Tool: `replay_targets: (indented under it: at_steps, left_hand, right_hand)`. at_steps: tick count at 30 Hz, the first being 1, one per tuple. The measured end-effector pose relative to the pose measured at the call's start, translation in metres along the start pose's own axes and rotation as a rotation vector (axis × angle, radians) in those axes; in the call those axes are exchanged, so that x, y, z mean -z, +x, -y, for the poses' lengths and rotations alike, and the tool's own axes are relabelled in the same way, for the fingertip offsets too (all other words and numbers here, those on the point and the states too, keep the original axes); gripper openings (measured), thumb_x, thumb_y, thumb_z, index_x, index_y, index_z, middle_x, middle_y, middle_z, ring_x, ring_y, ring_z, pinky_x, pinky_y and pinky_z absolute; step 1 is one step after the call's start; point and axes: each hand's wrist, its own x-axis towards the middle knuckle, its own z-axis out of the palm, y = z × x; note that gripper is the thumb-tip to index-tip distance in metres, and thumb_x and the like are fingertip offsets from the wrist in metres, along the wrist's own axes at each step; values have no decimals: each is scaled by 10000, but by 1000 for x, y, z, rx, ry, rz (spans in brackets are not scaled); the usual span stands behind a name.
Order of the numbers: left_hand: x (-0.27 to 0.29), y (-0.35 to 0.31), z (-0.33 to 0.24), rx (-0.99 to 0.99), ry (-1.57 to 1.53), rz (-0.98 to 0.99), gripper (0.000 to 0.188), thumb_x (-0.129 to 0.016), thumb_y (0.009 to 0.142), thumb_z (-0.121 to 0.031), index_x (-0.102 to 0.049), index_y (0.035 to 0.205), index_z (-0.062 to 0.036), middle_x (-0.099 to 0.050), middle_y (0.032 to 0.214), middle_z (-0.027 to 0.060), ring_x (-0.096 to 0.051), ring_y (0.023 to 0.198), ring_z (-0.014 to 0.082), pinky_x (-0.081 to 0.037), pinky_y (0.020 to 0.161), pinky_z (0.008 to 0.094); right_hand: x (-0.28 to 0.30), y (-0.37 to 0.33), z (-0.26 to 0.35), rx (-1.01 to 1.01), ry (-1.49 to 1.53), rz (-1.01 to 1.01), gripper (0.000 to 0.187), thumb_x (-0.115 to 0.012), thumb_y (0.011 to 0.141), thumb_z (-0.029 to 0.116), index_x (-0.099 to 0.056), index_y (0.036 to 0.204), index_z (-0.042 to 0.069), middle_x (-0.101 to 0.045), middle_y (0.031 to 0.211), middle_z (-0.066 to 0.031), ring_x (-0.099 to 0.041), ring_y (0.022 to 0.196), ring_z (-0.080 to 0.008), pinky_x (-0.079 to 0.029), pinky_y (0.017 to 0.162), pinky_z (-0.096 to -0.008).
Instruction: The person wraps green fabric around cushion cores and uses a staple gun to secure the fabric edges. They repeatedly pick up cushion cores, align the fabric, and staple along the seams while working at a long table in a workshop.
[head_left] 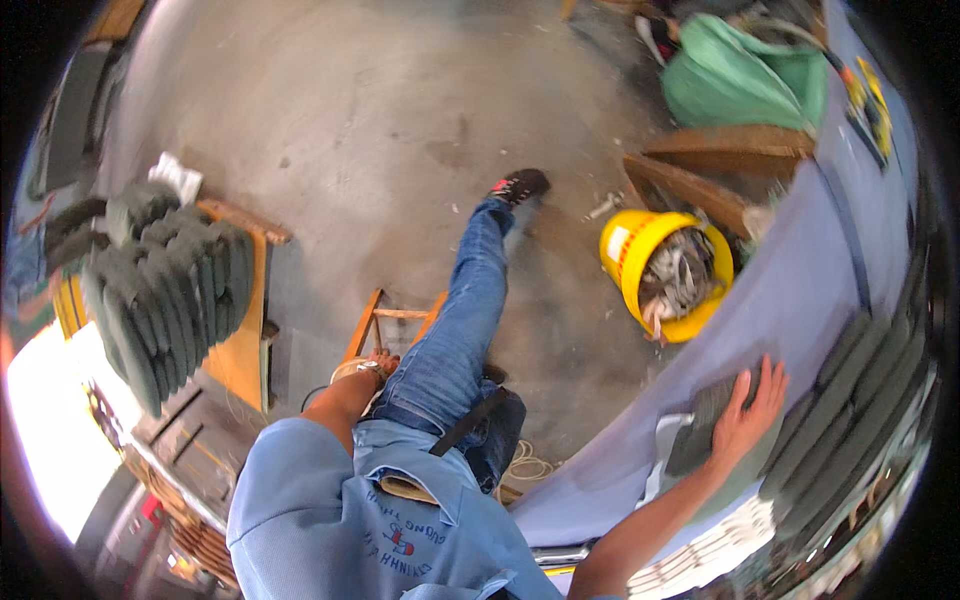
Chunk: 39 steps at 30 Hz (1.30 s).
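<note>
My right hand (750,412) lies with fingers stretched out on a dark grey-green padded piece (697,430) on the pale lilac table (640,425). White material shows along the left edge of that piece. Low at my left side, my left hand (382,364) has curled fingers. A pale, rounded thing (352,371) is beside its wrist, and what the fingers hold is too small to make out. Just past this hand is a wooden frame (402,314) with a crossbar, partly covered by my leg.
Grey-green pads are stacked at the right (850,400) and on a wooden stand at the left (180,290). A yellow bucket (625,250) of scraps is beside the table, near wooden boards (700,190) and a green sack (740,80). Pale cord (530,465) is coiled on the floor.
</note>
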Motion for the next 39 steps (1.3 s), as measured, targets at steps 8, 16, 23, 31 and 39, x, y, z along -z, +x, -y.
replay_targets:
  at_steps: [8, 16, 23, 31, 39]
  left_hand:
    - [33, 40, -12, -68, 191, 26, 346, -596, 959, -317, -692, 1227, -121, -719, 1227, 200, -690, 1151, 392, -558, 955, 476]
    - [144, 96, -41, -120, 255, 31, 364, -546, 982, -338, -711, 1227, -126, -711, 1260, 190, -687, 1174, 372, -551, 973, 482]
    - [218, 72, -87, -66, 176, -64, 408, -501, 1033, -377, -716, 1245, -101, -753, 1140, 187, -728, 1039, 342, -575, 901, 433]
    - [267, 158, -61, -206, 346, -210, 419, -518, 1033, -366, -703, 1260, -67, -753, 1149, 179, -728, 1015, 309, -573, 908, 414]
    - [360, 216, -82, -518, 35, -237, 433, -535, 1033, -356, -691, 1275, -32, -753, 1158, 170, -727, 991, 276, -572, 916, 394]
  right_hand:
    - [25, 22, 3, -175, 250, -38, 362, -705, 964, 231, -682, 1287, 68, -632, 1372, -159, -547, 1318, -373, -410, 1121, -468]
    - [-3, 61, -47, -529, 27, -5, 282, -714, 950, 292, -651, 1085, 52, -659, 1069, -112, -627, 1001, -307, -503, 888, -483]
    - [-4, 54, -27, -636, 135, 9, 238, -722, 932, 324, -666, 1031, 114, -677, 865, -70, -652, 913, -306, -501, 819, -473]
    - [-7, 51, -7, -396, 170, -336, 255, -715, 903, 381, -720, 988, 140, -738, 1024, -66, -679, 1024, -297, -497, 900, -467]
    - [-9, 51, 1, -367, 360, -382, 218, -711, 909, 281, -731, 1023, 96, -735, 1045, -102, -677, 1040, -319, -492, 947, -491]
